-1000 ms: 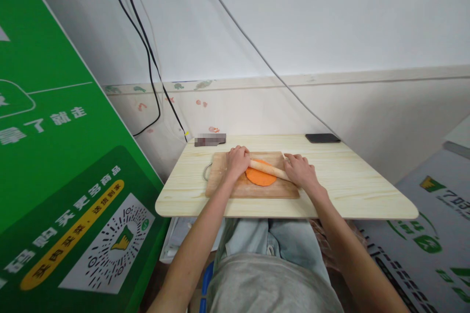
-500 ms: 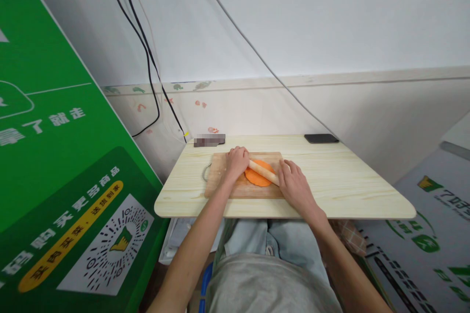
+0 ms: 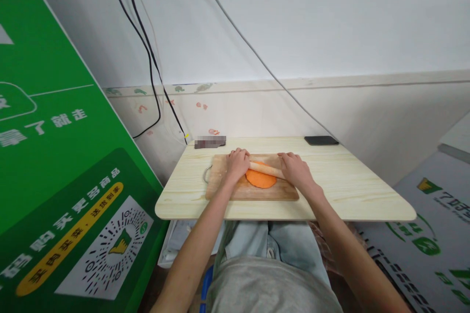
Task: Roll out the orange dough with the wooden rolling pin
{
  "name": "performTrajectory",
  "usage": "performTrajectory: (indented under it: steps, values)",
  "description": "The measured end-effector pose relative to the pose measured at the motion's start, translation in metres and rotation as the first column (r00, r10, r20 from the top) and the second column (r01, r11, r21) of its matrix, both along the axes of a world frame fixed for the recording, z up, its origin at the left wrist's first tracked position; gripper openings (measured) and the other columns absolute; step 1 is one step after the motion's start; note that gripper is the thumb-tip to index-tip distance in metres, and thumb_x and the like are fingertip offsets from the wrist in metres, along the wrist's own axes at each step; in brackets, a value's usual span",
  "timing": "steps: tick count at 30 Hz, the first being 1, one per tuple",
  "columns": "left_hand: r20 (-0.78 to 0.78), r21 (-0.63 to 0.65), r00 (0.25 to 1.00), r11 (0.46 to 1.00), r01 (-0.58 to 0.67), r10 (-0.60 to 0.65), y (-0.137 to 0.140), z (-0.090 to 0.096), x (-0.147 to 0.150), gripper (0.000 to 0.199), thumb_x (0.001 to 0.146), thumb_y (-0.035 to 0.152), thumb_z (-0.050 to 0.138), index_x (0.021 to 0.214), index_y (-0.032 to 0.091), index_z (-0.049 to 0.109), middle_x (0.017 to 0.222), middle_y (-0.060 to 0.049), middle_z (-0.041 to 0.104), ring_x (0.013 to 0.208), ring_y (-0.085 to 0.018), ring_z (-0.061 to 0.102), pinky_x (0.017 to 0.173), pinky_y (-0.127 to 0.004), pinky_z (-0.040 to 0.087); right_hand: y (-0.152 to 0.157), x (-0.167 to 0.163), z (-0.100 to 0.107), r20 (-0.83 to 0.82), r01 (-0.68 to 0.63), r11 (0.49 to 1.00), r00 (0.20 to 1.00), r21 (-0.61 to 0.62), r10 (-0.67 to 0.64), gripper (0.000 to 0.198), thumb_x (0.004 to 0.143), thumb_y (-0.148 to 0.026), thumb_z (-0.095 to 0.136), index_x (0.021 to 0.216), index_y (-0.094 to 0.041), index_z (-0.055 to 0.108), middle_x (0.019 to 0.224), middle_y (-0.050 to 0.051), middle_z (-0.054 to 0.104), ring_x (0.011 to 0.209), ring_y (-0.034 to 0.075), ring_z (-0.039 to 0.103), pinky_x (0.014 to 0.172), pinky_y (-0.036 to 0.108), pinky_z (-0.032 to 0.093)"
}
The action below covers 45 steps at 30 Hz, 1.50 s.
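A pale wooden rolling pin (image 3: 267, 169) lies slantwise across a flat, round sheet of orange dough (image 3: 260, 180). The dough rests on a wooden cutting board (image 3: 253, 194) with a metal loop handle at its left end. My left hand (image 3: 238, 161) is closed over the pin's left end. On its right end, my right hand (image 3: 295, 168) is closed too, near the board's right side. Both ends of the pin are hidden under my hands.
The board is on a light wood-grain table (image 3: 352, 181). A black phone (image 3: 321, 141) lies at the back right, and a dark blurred object (image 3: 210, 142) at the back left. Cables hang down the wall. A green printed panel (image 3: 110, 176) stands close on the left.
My right hand has moved away from me, swinging the rolling pin's right end farther across the dough. More of the dough's near side shows. My left hand has barely shifted.
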<state>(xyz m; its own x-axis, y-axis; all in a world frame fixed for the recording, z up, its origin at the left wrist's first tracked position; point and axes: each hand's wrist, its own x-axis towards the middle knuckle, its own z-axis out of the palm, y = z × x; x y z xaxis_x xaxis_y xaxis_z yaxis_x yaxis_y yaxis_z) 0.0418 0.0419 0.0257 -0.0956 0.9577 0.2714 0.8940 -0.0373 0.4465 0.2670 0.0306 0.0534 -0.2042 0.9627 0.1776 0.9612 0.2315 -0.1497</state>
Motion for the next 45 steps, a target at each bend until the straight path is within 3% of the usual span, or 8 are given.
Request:
performTrajectory:
  steps: [5, 10, 16, 21, 26, 37, 41, 45]
  values:
    - [0.012, 0.008, 1.0, 1.0, -0.008, 0.008, -0.001, 0.003, 0.001, 0.035, 0.101, 0.012, 0.049, 0.108, 0.025, 0.081, 0.122, -0.008, 0.079, 0.118, -0.024, 0.069, 0.106, -0.037, 0.048, 0.017, -0.003, -0.001, -0.041, -0.071, 0.997, 0.997, -0.01, 0.07, 0.054, 0.114, -0.026, 0.029, 0.163, -0.015, 0.051, 0.151, 0.019, 0.067, 0.137, 0.033, 0.06, 0.111, 0.045, 0.051]
    - [0.016, 0.01, 1.0, 1.0, -0.015, 0.015, 0.0, 0.004, 0.0, 0.035, 0.104, 0.015, 0.048, 0.107, 0.024, 0.081, 0.119, -0.008, 0.08, 0.115, -0.024, 0.071, 0.104, -0.035, 0.049, 0.001, -0.001, -0.018, -0.006, -0.171, 0.985, 0.985, 0.032, 0.171, 0.057, 0.117, -0.036, 0.024, 0.165, -0.014, 0.047, 0.165, 0.017, 0.056, 0.15, 0.03, 0.052, 0.125, 0.047, 0.04]
    - [0.008, 0.01, 1.0, 1.0, -0.019, 0.018, 0.0, 0.002, 0.0, 0.035, 0.105, 0.016, 0.046, 0.107, 0.023, 0.08, 0.121, -0.008, 0.08, 0.117, -0.024, 0.071, 0.104, -0.035, 0.048, -0.028, -0.01, -0.027, 0.031, -0.071, 0.991, 0.997, 0.11, 0.068, 0.059, 0.116, -0.039, 0.024, 0.162, -0.013, 0.051, 0.166, 0.017, 0.056, 0.155, 0.032, 0.046, 0.125, 0.049, 0.039]
    - [0.016, 0.031, 1.0, 0.999, -0.012, 0.011, 0.0, 0.0, 0.0, 0.035, 0.105, 0.014, 0.046, 0.111, 0.024, 0.079, 0.124, -0.007, 0.08, 0.117, -0.024, 0.071, 0.105, -0.034, 0.048, -0.044, -0.016, -0.021, -0.025, -0.066, 0.975, 0.997, 0.21, 0.072, 0.055, 0.116, -0.036, 0.026, 0.146, -0.016, 0.067, 0.148, 0.016, 0.07, 0.138, 0.033, 0.057, 0.112, 0.046, 0.045]
    - [0.04, 0.059, 0.999, 0.998, -0.015, 0.012, -0.001, -0.001, 0.001, 0.034, 0.107, 0.015, 0.045, 0.114, 0.024, 0.077, 0.123, -0.007, 0.08, 0.117, -0.023, 0.071, 0.104, -0.034, 0.048, -0.049, -0.008, -0.02, -0.061, -0.193, 0.955, 0.976, 0.224, 0.211, 0.046, 0.114, -0.041, 0.039, 0.133, -0.024, 0.077, 0.124, 0.012, 0.079, 0.118, 0.031, 0.064, 0.102, 0.044, 0.044]
    - [0.156, 0.208, 0.978, 0.964, -0.167, 0.136, -0.003, 0.009, 0.002, 0.039, 0.115, 0.027, 0.035, 0.098, 0.024, 0.07, 0.113, -0.008, 0.079, 0.113, -0.022, 0.07, 0.1, -0.031, 0.048, 0.008, 0.007, -0.011, -0.026, -0.468, 0.867, 0.877, 0.174, 0.479, 0.043, 0.113, -0.039, 0.048, 0.143, -0.022, 0.073, 0.133, 0.013, 0.077, 0.124, 0.03, 0.066, 0.107, 0.043, 0.049]
    - [0.146, 0.184, 0.97, 0.958, -0.219, 0.194, -0.006, 0.01, 0.003, 0.032, 0.111, 0.027, 0.044, 0.093, 0.025, 0.07, 0.107, -0.007, 0.08, 0.105, -0.022, 0.072, 0.093, -0.031, 0.048, 0.034, 0.002, -0.008, -0.033, -0.594, 0.793, 0.797, 0.133, 0.602, 0.039, 0.112, -0.037, 0.053, 0.142, -0.023, 0.073, 0.127, 0.011, 0.079, 0.12, 0.027, 0.069, 0.103, 0.04, 0.049]
    - [0.131, 0.143, 0.958, 0.951, -0.274, 0.256, -0.009, 0.011, 0.004, 0.031, 0.108, 0.028, 0.047, 0.092, 0.025, 0.073, 0.102, -0.008, 0.082, 0.097, -0.023, 0.072, 0.082, -0.031, 0.045, 0.036, 0.001, -0.016, -0.093, -0.581, 0.8, 0.797, 0.151, 0.597, 0.043, 0.114, -0.038, 0.045, 0.143, -0.021, 0.072, 0.128, 0.012, 0.079, 0.119, 0.026, 0.068, 0.102, 0.04, 0.047]
